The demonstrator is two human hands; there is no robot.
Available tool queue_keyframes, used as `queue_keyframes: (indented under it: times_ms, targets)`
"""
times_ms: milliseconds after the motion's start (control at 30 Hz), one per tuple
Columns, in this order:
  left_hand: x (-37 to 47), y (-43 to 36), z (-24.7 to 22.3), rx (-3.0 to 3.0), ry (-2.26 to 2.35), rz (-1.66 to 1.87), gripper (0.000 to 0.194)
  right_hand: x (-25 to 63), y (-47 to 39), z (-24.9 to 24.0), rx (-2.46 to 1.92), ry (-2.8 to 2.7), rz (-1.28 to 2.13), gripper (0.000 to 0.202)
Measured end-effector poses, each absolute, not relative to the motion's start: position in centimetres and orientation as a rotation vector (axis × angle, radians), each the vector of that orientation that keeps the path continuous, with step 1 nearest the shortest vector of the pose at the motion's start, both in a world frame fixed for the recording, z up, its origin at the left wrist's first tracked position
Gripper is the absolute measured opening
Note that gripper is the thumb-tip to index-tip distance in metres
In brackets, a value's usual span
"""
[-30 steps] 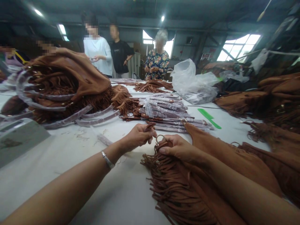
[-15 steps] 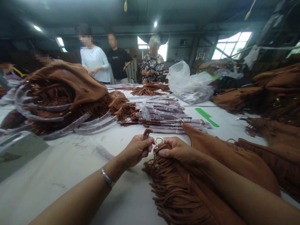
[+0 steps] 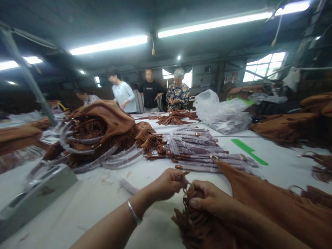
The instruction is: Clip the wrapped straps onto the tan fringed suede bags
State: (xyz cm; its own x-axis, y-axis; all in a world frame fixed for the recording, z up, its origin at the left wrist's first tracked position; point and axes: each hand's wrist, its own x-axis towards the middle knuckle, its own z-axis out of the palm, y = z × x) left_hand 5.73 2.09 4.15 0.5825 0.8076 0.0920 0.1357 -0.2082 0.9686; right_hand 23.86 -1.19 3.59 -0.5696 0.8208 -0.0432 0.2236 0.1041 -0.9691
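My left hand [image 3: 167, 185] is closed in a pinch on the brown end of a strap [image 3: 185, 173], which points right, just above a metal ring [image 3: 190, 187]. Whether the strap end passes through the ring I cannot tell. A plastic-wrapped length [image 3: 128, 186], apparently of the same strap, lies behind my left wrist. My right hand [image 3: 207, 199] grips the corner of a brown fringed bag [image 3: 194, 230] beside the ring, thumb on top. The bag's fringe hangs below that hand, blurred. Another part of brown suede [image 3: 261, 193] with a ring at its tip stretches out on the right.
Several plastic-wrapped straps [image 3: 192, 141] lie in a bundle ahead. A heap of brown bags [image 3: 111, 121] sits at left, near a grey metal box [image 3: 44, 197]. A green comb-like tool [image 3: 249, 151] and a white plastic bag [image 3: 220, 110] are to the right. Several people stand across the table.
The view has tilted up and swung left. My left hand has turned the strap end from upright to pointing right, closer over the ring. My right hand keeps its grip on the bag.
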Motion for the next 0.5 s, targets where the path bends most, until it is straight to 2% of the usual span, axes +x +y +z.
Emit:
queue_keyframes:
  times_ms: [67, 200, 400, 500]
  targets:
    - [6.1, 1.8, 3.5, 1.599, 0.842, 0.913, 0.006, 23.1, -1.1, 3.8, -1.142, -1.819, 1.384, 0.03]
    - [6.2, 0.8, 2.5, 1.502, 0.875, 1.068, 0.011, 21.0, -1.6, 3.9, -1.2, -1.731, 1.34, 0.027]
    - [4.6, -0.5, 2.4, 1.438, 0.978, 0.997, 0.025, 19.1, -2.3, 3.4, -1.358, -1.843, 1.063, 0.012]
    - [3.8, -1.0, 1.9, 1.635, 0.987, 0.964, 0.029, 18.6, -3.0, 3.5, -1.549, -2.025, 0.763, 0.016]
